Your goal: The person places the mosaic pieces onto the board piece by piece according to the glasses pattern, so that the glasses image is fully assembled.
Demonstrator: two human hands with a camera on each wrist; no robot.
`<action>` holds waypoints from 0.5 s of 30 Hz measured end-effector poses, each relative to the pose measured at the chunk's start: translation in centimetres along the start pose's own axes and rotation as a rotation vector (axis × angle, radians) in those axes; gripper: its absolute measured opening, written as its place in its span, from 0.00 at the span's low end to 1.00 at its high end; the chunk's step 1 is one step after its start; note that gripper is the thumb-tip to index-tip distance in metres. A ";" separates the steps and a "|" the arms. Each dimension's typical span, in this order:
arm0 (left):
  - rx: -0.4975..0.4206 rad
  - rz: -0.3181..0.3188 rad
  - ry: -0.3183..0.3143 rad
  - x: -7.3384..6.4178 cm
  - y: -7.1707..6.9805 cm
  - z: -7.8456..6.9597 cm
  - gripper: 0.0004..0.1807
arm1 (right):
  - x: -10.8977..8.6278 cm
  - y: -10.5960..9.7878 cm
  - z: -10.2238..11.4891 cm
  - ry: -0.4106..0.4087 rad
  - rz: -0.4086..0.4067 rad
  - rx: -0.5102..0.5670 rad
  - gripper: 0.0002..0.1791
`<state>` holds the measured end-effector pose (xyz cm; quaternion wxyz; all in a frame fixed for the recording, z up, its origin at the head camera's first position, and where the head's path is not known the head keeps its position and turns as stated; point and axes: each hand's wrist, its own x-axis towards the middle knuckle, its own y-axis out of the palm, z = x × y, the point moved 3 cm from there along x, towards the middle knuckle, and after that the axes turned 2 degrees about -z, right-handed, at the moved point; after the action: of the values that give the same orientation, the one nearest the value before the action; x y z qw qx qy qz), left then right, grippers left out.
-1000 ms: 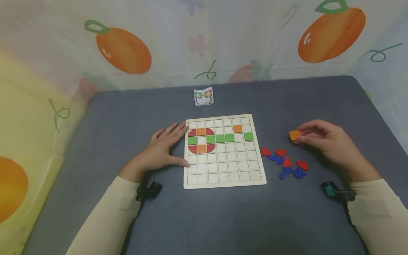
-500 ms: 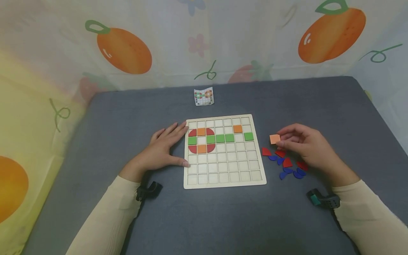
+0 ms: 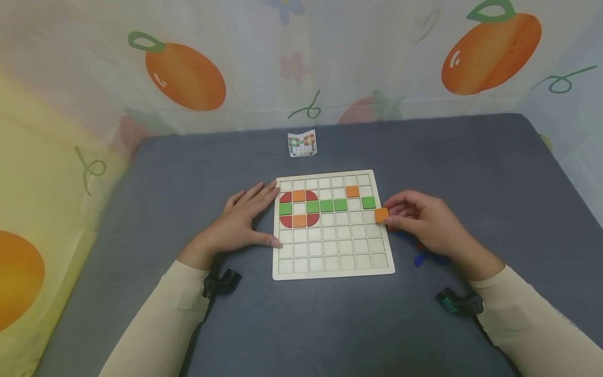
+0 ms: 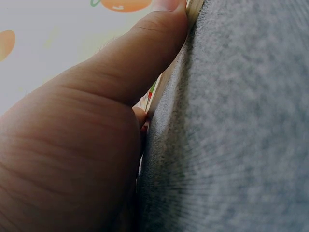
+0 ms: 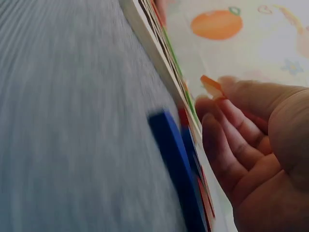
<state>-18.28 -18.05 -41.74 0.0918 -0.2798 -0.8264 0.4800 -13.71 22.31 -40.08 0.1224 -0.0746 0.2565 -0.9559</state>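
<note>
- Grey surface point(image 3: 330, 324) carrying a pale wooden grid board point(image 3: 333, 263).
- Left hand point(image 3: 239, 222): fingers spread, touching its edge.
- Right hand point(image 3: 426, 217): fingers pinch a square orange tile point(image 3: 381, 215).

Grey table point(image 3: 301, 330) under 1 gridded board point(image 3: 333, 248), 1 picture card point(image 3: 302, 144), red-and-blue pieces point(image 3: 420, 260).

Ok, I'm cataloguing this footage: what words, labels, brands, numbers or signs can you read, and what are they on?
None can be read.
Card: coloured pattern on a grid; any lettering would be too small to read.
Grid board: no lettering visible.
</note>
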 end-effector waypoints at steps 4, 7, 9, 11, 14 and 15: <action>0.007 0.000 -0.003 0.0 0.0 0.1 0.71 | 0.8 1.1 0.8 -0.020 0.007 -0.071 0.12; 0.009 -0.002 -0.005 0.0 0.1 0.1 0.71 | 1.5 2.0 1.2 -0.036 0.027 -0.104 0.12; 0.007 -0.003 -0.006 0.1 0.1 0.1 0.71 | 1.9 2.6 1.4 -0.030 0.042 -0.110 0.12; 0.006 -0.003 -0.005 0.1 0.1 0.1 0.71 | 2.2 3.1 1.5 -0.022 0.053 -0.118 0.12; 0.008 -0.003 -0.003 0.1 0.1 0.1 0.71 | 2.4 3.7 1.7 -0.005 0.058 -0.118 0.12; 0.009 -0.002 -0.002 0.1 0.0 0.1 0.71 | 2.5 3.8 1.7 -0.002 0.057 -0.121 0.12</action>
<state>-18.38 -18.05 -41.84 0.0926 -0.2778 -0.8247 0.4839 -14.97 17.65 -40.37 0.1452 -0.0755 0.3158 -0.9346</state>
